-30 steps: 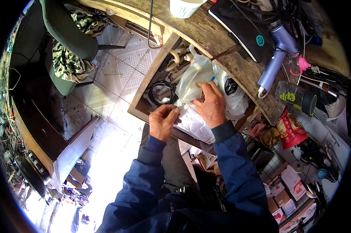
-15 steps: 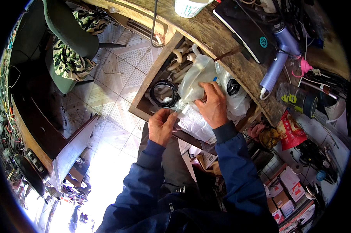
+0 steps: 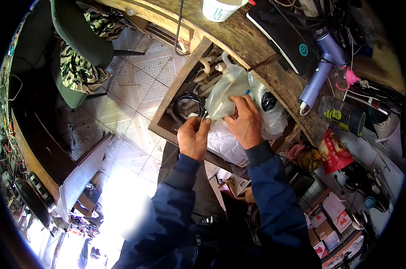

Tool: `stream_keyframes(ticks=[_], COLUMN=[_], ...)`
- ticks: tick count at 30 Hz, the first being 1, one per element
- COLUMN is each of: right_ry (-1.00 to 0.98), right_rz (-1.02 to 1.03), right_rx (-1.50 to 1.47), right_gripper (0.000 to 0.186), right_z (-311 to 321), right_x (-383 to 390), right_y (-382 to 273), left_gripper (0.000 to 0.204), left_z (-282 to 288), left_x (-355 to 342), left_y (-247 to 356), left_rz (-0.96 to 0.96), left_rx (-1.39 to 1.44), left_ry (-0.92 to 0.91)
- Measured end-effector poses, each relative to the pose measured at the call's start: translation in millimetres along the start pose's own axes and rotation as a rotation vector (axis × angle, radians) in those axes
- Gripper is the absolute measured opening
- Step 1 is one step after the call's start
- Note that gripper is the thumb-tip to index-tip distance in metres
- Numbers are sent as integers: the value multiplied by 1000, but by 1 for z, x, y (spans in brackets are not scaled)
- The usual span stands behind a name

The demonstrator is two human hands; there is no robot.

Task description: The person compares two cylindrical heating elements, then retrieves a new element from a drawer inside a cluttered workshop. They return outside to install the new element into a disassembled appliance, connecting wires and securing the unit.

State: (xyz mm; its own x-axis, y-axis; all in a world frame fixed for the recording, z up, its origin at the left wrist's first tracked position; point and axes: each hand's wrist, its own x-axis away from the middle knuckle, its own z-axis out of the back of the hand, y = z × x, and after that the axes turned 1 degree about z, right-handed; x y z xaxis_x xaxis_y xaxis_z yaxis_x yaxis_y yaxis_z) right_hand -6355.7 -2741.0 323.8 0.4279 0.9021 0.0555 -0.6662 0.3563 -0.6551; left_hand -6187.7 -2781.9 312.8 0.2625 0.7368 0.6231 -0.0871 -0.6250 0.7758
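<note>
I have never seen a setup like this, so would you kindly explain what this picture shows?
No robot here: these are a person's bare left hand and right hand. A fisheye camera worn on the head looks down at them, so straight edges bend. Both hands hold a translucent plastic bag over an open wooden drawer; the left appears to pinch its narrow end. Inside the drawer are a coil of black cable and a pale curved pipe. On the wooden desk are a lilac hair dryer and a white cup.

Yellow-green lettering (image 3: pixel 332 114) is showing on a clear jar (image 3: pixel 345 118) at three o'clock. A round turquoise emblem (image 3: pixel 303 49) is marking a flat black object (image 3: pixel 281 38) at two o'clock.
</note>
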Motion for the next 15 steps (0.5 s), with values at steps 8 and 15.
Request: stream_keyframes(ticks=[8, 15], right_ry=[-14, -16], right_rz=[13, 13], right_rx=[-12, 0], right_gripper=[51, 51], right_z=[-1, 2], right_x=[-1, -1], right_y=[2, -1], left_gripper=[19, 27], left_z=[72, 108], left_x=[43, 49], left_y=[12, 23], left_rz=[275, 131], left_rx=[255, 228], left_ry=[-115, 11])
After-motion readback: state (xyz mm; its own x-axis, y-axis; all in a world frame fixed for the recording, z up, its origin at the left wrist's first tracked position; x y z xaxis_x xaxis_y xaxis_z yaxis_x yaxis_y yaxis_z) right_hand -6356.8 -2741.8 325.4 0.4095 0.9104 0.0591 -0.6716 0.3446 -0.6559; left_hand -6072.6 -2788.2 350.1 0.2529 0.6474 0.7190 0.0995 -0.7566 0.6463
